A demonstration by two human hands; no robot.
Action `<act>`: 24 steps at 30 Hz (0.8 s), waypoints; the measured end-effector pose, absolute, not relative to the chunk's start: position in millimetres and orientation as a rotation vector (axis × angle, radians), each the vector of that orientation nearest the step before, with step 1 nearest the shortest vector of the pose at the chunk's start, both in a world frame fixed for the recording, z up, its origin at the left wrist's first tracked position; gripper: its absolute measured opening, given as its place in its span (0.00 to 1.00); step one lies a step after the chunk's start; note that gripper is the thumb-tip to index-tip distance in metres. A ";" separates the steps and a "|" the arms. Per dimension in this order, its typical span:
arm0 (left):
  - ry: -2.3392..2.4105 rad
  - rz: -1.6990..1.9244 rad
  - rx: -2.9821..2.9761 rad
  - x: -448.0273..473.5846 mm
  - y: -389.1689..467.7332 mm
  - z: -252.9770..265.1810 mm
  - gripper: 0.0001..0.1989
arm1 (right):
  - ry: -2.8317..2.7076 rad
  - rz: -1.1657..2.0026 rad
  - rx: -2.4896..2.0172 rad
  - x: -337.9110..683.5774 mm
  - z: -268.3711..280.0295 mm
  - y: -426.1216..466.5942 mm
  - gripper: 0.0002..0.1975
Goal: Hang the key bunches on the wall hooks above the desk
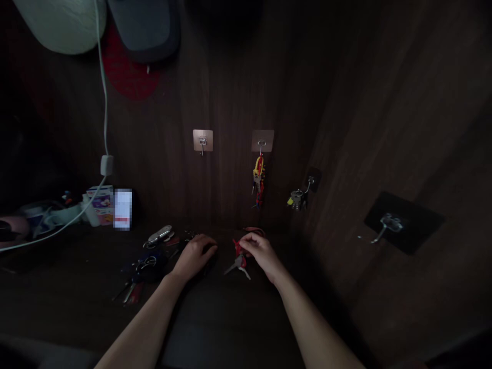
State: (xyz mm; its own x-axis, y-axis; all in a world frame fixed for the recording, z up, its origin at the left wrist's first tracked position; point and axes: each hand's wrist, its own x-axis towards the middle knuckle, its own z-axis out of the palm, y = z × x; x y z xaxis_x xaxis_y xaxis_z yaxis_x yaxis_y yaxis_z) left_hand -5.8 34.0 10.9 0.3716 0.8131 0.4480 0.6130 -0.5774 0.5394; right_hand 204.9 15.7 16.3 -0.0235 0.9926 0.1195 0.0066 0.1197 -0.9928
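My right hand (259, 251) pinches the red strap of a bunch of keys (240, 262), whose metal blades hang or lie just over the dark wooden surface. My left hand (196, 256) rests on that surface with its thumb apart from its loosely bent fingers, and nothing shows in it. Small metal pieces (190, 234), too dark to name, lie behind its knuckles. To its left are a silver folding knife or similar tool (160, 235) and a dark bunch of keys with metal rings (148, 264). A reddish loop (253, 229) lies behind my right hand.
On the back panel are a bare hook (203, 141) and a hook (262, 141) bearing keys with a red-yellow cord (259, 171). More keys (296, 199) hang near the corner; another hook (390, 224) is at right. A cable (103, 92), small boxes (102, 205) and caps (148, 31) occupy the left.
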 end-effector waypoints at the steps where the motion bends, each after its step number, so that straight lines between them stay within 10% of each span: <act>1: 1.197 1.020 2.349 -3.5 32.2 12.6 0.12 | -1.250 1.155 -1.094 202.4 17.4 15.2 0.15; 24: 0.686 1.135 1.218 10.0 29.0 20.2 0.11 | -1.006 1.253 -0.961 182.2 17.6 18.5 0.18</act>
State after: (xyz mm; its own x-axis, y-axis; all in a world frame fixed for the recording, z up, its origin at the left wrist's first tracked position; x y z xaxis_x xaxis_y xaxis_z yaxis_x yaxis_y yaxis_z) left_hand 10.0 29.0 20.2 0.3336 0.9303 0.1528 -0.2971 -0.0501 0.9535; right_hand 182.2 18.5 17.6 0.0450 0.9967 0.0671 -0.2814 0.0771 -0.9565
